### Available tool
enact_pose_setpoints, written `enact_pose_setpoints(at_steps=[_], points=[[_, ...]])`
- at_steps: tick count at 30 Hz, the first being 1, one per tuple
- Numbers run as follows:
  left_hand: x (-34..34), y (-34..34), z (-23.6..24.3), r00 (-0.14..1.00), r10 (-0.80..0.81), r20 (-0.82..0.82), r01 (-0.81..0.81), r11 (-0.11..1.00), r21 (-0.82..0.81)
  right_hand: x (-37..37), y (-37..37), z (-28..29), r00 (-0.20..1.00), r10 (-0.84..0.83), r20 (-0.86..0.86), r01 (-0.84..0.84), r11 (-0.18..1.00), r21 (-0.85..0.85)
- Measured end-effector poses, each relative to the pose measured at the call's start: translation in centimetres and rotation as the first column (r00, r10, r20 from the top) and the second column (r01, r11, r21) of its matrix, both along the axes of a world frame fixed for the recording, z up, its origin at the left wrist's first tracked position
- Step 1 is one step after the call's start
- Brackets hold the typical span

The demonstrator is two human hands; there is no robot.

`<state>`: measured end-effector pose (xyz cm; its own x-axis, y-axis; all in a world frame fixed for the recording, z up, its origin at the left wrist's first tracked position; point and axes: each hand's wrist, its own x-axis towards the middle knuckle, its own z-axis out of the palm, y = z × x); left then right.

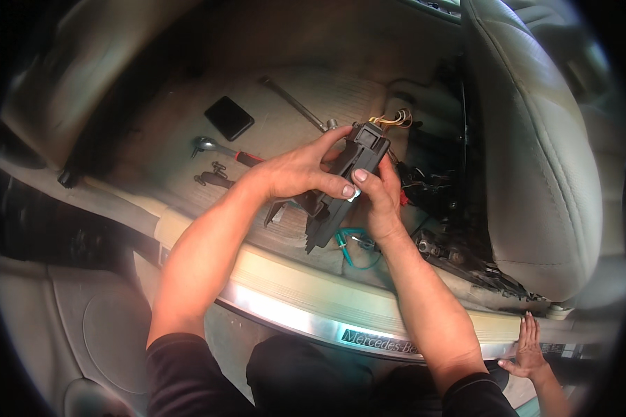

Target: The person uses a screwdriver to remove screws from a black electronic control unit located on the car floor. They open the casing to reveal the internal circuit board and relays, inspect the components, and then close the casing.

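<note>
Between my hands is a long black plastic housing (358, 163), tilted, with a square connector at its upper end. Yellow, white and dark wires (394, 119) come out of that end. My left hand (302, 172) grips its left side, thumb across the front and forefinger near the top. My right hand (382, 198) grips the right side with its thumb on the front face, next to a small white spot. Some of its fingers are hidden behind the housing. Just below hangs or lies a teal tool with a thin teal cord (343, 247); I cannot tell its kind.
On the car floor lie a black phone (229, 118), a ratchet (215, 146), a long metal bar (292, 101) and several bolts (218, 172). A grey seat (542, 160) stands at right, dark mechanism beside it. The door sill (285, 309) runs in front; another person's hand (527, 354) touches it.
</note>
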<state>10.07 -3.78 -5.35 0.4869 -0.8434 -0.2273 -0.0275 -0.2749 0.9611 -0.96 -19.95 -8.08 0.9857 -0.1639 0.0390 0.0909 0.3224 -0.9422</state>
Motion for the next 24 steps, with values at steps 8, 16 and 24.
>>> enact_pose_setpoints(at_steps=[8, 16, 24], points=[[-0.1, -0.5, -0.5, 0.999, 0.018, 0.046, -0.019, 1.0, 0.024, 0.6, -1.1, -2.3, 0.999, -0.021, 0.026, 0.021, 1.0, -0.019], [-1.0, -0.4, -0.1, 0.985, 0.012, 0.174, -0.029, 0.995, 0.091, 0.6, 0.3, -0.8, 0.999, -0.015, -0.052, 0.028, 0.969, 0.245], [-1.8, 0.0, 1.6, 0.921, 0.017, 0.39, -0.092, 0.98, 0.175, 0.5, 0.0, -1.2, 0.985, -0.157, -0.069, 0.171, 0.863, 0.475]])
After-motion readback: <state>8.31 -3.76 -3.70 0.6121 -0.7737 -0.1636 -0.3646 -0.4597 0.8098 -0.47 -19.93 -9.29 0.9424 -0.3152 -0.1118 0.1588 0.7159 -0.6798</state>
